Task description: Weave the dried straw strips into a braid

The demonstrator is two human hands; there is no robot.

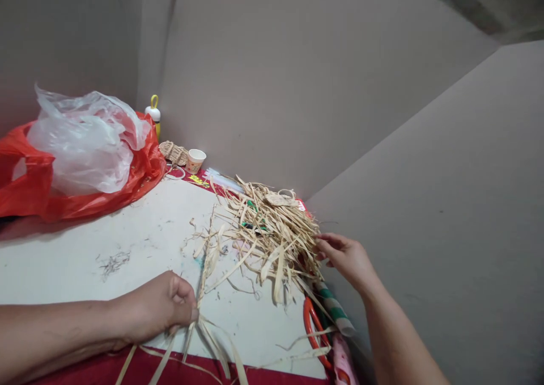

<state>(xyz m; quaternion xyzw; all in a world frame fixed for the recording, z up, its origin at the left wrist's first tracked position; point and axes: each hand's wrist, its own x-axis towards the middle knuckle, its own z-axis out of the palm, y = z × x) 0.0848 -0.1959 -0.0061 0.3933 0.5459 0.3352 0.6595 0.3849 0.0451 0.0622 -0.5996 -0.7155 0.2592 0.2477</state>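
My left hand (168, 305) pinches a braid of dry straw (205, 269) near the front of the white board. Loose strands (212, 339) fan out below its fingers over the board's near edge. The braid's far part lies on the board, pointing away from me. At the right, my right hand (342, 257) has its thumb and fingertips at the edge of a heap of dry straw strips (280, 232). Its fingers look closed on the strip ends there, though the tips are partly hidden.
A red plastic bag (25, 186) with a clear bag (85, 141) stands at the left. Toward the wall are a paper cup (196, 161), a woven straw piece (174, 153) and a yellow-handled bottle (153, 113). Orange scissor handles (312, 322) and a green-striped roll (334, 308) lie at right.
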